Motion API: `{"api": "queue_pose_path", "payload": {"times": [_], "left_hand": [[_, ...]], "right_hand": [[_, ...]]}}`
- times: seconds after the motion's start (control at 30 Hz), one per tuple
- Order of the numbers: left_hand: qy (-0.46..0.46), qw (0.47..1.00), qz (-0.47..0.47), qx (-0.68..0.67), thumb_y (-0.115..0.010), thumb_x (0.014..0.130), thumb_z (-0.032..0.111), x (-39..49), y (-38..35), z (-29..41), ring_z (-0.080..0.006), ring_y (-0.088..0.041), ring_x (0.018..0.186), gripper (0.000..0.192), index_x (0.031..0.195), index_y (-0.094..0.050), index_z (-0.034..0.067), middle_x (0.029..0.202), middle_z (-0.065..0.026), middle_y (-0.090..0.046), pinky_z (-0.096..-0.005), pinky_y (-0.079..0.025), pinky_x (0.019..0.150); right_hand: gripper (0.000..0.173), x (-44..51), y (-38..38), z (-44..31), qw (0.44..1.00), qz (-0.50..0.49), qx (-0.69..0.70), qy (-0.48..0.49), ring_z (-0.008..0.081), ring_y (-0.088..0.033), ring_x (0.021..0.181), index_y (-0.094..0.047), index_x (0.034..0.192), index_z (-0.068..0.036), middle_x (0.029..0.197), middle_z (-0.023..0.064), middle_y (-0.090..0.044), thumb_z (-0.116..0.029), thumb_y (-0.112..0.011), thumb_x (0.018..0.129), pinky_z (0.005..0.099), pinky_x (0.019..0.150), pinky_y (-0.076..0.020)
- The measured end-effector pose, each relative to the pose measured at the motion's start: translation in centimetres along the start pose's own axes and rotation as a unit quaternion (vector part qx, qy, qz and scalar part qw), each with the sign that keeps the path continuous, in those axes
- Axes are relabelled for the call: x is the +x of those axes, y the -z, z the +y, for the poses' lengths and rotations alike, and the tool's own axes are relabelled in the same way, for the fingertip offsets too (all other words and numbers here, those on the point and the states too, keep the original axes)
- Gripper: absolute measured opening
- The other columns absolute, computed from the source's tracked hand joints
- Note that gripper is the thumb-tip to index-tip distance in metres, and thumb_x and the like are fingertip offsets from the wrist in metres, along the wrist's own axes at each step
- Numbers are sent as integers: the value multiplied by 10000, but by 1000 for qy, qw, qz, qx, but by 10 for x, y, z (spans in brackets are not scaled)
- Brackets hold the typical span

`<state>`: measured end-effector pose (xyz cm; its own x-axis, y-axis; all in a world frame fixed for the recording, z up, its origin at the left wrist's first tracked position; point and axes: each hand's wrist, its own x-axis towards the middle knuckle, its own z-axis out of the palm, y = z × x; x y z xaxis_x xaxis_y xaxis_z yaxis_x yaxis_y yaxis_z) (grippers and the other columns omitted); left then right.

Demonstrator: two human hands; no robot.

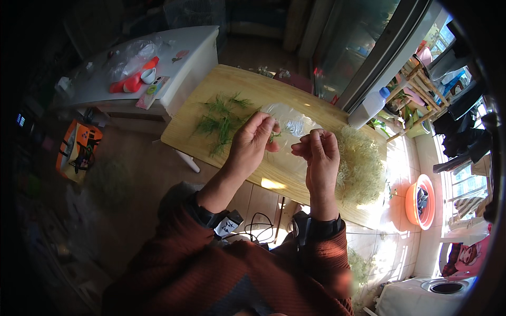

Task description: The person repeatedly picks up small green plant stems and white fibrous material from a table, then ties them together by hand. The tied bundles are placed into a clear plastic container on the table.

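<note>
My left hand (252, 141) is raised over the wooden table (241, 81), its fingers closed on a small green sprig (274, 136). To its right is my right hand (321, 155), thumb and forefinger pinched together; whether something thin lies between them is too small to tell. Beyond and between the hands, a clear plastic sheet or bag (284, 112) lies on the tabletop. Feathery green sprigs (222, 118) are spread left of my left hand. A tangled pile of pale, wispy plant stuff (360, 166) rests to the right of my right hand.
At left stands a white cabinet (195, 51) bearing plastic bags, red items and a white cup (148, 75). A white bottle with a blue cap (369, 106) is by the table's far right corner. On the floor are an orange basin (413, 201) and an orange bag (89, 136).
</note>
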<state>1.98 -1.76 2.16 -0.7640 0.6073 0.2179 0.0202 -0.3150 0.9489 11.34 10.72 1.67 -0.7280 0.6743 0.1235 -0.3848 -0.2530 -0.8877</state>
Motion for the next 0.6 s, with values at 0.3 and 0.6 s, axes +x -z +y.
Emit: {"api": "queue_pose_path", "payload": {"times": [0.3, 0.6], "left_hand": [[-76, 992, 23, 101, -447, 964, 243, 5, 11, -8, -32, -386, 622, 204, 935, -521, 54, 832, 23, -536, -182, -335, 551], [23, 999, 23, -30, -553, 900, 138, 5, 10, -9, -27, -400, 618, 84, 883, -522, 62, 734, 27, -501, -167, -313, 527]], "right_hand": [[104, 30, 19, 13, 966, 21, -228, 119, 107, -555, 650, -537, 970, -14, 764, 49, -574, -95, -525, 905, 230, 577, -458], [57, 53, 5, 30, 776, -13, -565, 280, 303, -568, 817, -615, 809, -41, 836, 104, -606, -93, -618, 785, 372, 723, -451]]}}
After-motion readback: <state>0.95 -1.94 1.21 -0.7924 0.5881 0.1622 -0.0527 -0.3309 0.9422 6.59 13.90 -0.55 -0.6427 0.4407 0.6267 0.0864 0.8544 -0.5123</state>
